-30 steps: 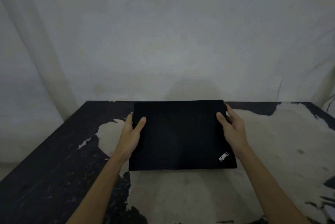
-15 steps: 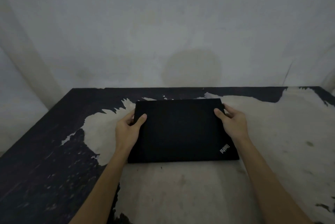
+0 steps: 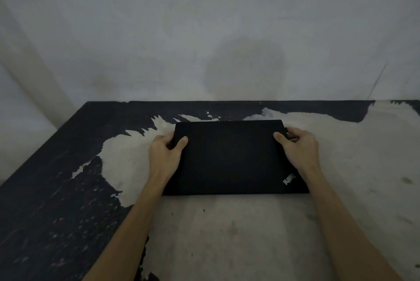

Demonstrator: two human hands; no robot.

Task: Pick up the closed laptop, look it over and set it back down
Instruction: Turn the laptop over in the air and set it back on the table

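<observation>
A closed black laptop (image 3: 231, 158) with a small silver logo near its front right corner lies flat on the worn table (image 3: 227, 235). My left hand (image 3: 164, 155) grips its left edge, thumb on the lid and fingers curled beside and under the edge. My right hand (image 3: 297, 148) grips the right edge the same way, thumb on top. The laptop's near edge looks to rest on the table; I cannot tell whether the far edge is touching.
The table's black coating (image 3: 56, 189) has peeled off over its middle and right. A pale stained wall (image 3: 204, 42) stands right behind the table's far edge. The table's left edge runs diagonally at the left.
The laptop has come down from a raised, tilted hold to lie low and flat on the table. Both hands kept their grip on its side edges.
</observation>
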